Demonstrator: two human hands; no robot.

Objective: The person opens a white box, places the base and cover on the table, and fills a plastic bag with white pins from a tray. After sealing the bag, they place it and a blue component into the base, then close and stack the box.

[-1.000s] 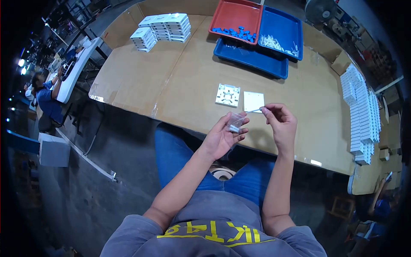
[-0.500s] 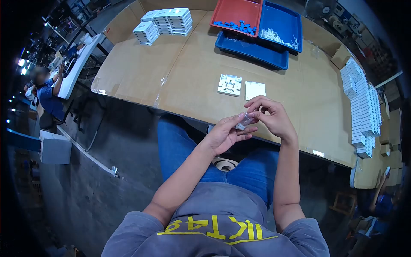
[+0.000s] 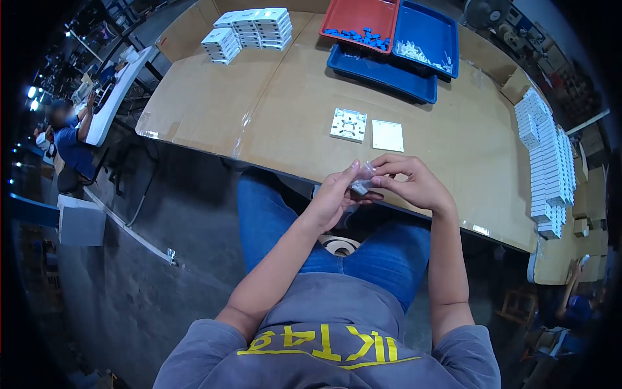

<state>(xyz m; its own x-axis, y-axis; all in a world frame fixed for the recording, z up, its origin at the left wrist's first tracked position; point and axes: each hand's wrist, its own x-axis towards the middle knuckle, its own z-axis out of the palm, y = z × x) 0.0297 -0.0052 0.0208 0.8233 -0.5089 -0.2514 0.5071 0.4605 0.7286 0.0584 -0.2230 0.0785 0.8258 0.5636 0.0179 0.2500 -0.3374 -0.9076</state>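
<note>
A small clear plastic bag with pale little parts at its bottom is held between my two hands, over the table's near edge. My left hand supports it from the left, thumb on top and fingers underneath. Thumb and fingers of my right hand pinch the bag's right side near its top. Beyond the hands lie a white square housing with its patterned inside facing up and a plain white square plate.
A red tray holds blue pieces; a blue tray holds white pieces. A second blue tray sits in front. Stacked white boxes stand far left, and tall white stacks at right. A person sits at another table.
My right fingers have closed in on the bag, and its top now stands more upright. My left hand has shifted slightly left, its thumb now lifted higher along the bag.
</note>
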